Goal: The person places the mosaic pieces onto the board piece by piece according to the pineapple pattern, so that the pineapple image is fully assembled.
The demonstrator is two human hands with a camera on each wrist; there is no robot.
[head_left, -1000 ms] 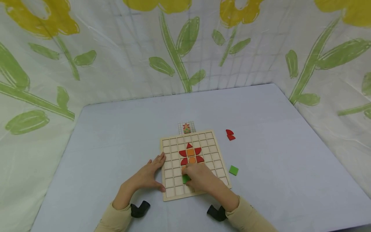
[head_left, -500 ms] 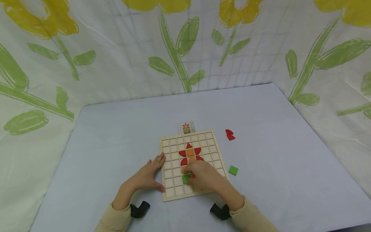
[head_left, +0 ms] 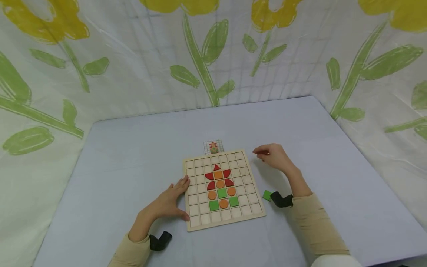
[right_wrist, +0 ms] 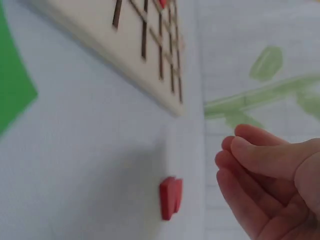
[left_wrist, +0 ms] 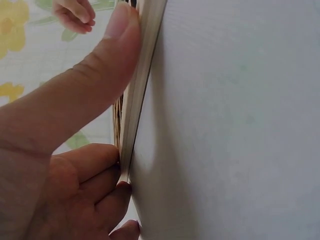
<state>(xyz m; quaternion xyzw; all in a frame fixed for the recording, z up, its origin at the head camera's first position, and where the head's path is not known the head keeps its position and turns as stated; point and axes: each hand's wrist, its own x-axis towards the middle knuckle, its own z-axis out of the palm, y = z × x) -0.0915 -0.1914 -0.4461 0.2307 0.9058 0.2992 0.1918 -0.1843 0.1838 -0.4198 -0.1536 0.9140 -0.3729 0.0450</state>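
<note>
A wooden grid board (head_left: 197,220) lies on the table, bearing a figure of flat red, orange and green pieces. My left hand (head_left: 168,202) rests along its left edge; in the left wrist view the thumb (left_wrist: 105,60) and fingertips touch the board's side. Beyond the board's right edge, my right hand (head_left: 275,157) hovers over the table with loosely bent fingers and nothing in them. Two red quarter-circle pieces (right_wrist: 170,197) lie on the table below it, mostly covered by the hand in the head view. In the board's lower rows sit orange discs (head_left: 223,203) and green squares (head_left: 234,201).
A loose green square (head_left: 267,195) lies right of the board, partly behind the black wrist mount (head_left: 281,200). Against the board's far edge is a small pattern card (head_left: 208,147) printed with a similar figure. A flower-printed curtain (head_left: 133,74) hangs behind the table.
My right hand has left the board's lower rows and moved right and away, over the red quarter circles. The discs and green squares it covered now show. My left hand stays put.
</note>
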